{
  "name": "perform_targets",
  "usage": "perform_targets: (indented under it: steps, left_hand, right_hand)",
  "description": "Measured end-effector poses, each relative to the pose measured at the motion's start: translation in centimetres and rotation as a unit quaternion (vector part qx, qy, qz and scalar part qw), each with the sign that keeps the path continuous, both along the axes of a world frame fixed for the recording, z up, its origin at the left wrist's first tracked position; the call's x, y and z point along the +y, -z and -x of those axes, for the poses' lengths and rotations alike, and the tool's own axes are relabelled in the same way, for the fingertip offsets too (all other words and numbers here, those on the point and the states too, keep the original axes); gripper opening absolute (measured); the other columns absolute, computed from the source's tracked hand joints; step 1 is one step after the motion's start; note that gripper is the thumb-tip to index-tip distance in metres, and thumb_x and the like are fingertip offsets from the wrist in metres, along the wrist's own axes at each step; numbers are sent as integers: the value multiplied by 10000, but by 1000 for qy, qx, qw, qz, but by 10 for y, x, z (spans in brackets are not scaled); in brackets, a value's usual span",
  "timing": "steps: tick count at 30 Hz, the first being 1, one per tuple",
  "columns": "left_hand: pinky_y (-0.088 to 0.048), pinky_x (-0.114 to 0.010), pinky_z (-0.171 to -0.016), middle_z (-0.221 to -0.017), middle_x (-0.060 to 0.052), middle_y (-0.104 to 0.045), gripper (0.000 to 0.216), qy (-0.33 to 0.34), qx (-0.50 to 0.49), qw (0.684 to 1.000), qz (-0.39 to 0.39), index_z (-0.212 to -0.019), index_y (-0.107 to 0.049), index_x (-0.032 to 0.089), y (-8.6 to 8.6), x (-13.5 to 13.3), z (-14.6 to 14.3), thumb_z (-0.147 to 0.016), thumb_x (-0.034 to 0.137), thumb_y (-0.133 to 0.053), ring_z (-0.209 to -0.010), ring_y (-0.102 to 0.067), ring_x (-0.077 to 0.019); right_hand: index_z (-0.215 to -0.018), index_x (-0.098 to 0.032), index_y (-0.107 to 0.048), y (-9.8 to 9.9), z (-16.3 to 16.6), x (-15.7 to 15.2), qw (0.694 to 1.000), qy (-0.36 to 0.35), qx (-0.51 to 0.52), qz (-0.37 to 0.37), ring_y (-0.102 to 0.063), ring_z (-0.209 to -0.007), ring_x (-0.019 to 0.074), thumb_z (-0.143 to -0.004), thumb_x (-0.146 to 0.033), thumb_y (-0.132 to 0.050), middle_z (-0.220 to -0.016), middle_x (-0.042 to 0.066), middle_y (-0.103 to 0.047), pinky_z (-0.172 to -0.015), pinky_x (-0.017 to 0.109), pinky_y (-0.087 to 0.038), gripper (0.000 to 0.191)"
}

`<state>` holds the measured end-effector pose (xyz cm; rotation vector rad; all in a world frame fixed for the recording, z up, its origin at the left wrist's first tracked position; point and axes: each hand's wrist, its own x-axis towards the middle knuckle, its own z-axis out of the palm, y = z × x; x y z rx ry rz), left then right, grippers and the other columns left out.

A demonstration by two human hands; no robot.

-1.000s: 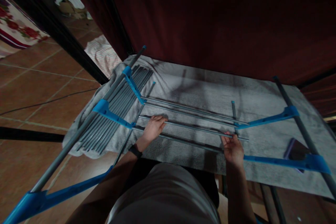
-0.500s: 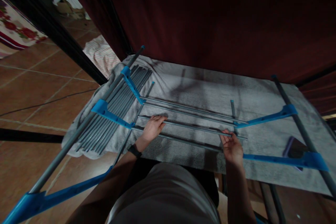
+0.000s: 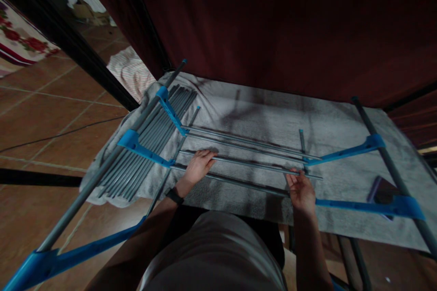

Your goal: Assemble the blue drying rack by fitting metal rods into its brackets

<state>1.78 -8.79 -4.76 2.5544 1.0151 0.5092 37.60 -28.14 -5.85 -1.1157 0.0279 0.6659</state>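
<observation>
Our left hand (image 3: 199, 167) and right hand (image 3: 300, 191) rest well apart on one grey rod (image 3: 252, 164); it's too dark to tell if they grip.

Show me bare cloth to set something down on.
Widest bare patch: the far strip of cloth between the rails and the red curtain. A smaller one lies between the two blue arms at right, before the purple object. Crowded: the rod bundle at left, and the middle, where left hand and right hand touch a rail.
</observation>
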Motion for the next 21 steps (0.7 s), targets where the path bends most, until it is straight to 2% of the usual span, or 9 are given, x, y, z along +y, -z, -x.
perform_targets:
  steps: [4, 9, 15, 21]
  left_hand:
    - [-497, -437, -992, -1134, -86, -734, 227, -5, -2, 1000, 2, -1196, -671, 225, 2, 1, 1, -1001, 287, -573, -1098, -665, -271]
    - [-496, -428, -962, -1064, -72, -734, 158, -11, 15, 1000, 1, -1108, -678, 240, 1, 0, 1, -994, 278, -575, -1044, -675, -266]
    - [-492, -421, -945, -1042, -76, -726, 187, 2, 15, 1000, -19, -1102, -685, 224, -2, 0, 0, -1022, 308, -539, -1040, -670, -267]
    - [-500, -402, -922, -1061, -69, -733, 203, 6, 7, 1000, -28, -1119, -698, 223, -3, 0, -1, -1027, 309, -538, -1022, -679, -249]
  right_hand:
    - [-737, -221, -589, -1, 1, -1, 1000, -9, -8, 6, -735, -895, 134, -753, -280, -840, -882, -14, -744, -866, 318, -630, 258]
    - [-752, -214, -577, -1, 0, 0, 1000, -7, -5, 13, -733, -821, 112, -785, -309, -849, -828, -32, -737, -846, 302, -641, 290]
    - [-766, -213, -563, 0, -2, 0, 1000, -10, 3, 13, -729, -750, 102, -764, -338, -885, -777, -50, -722, -827, 282, -647, 346]
    - [-797, -209, -605, 1, -3, 1, 1000, -7, 10, 15, -735, -762, 113, -761, -279, -851, -813, -33, -748, -800, 275, -640, 258]
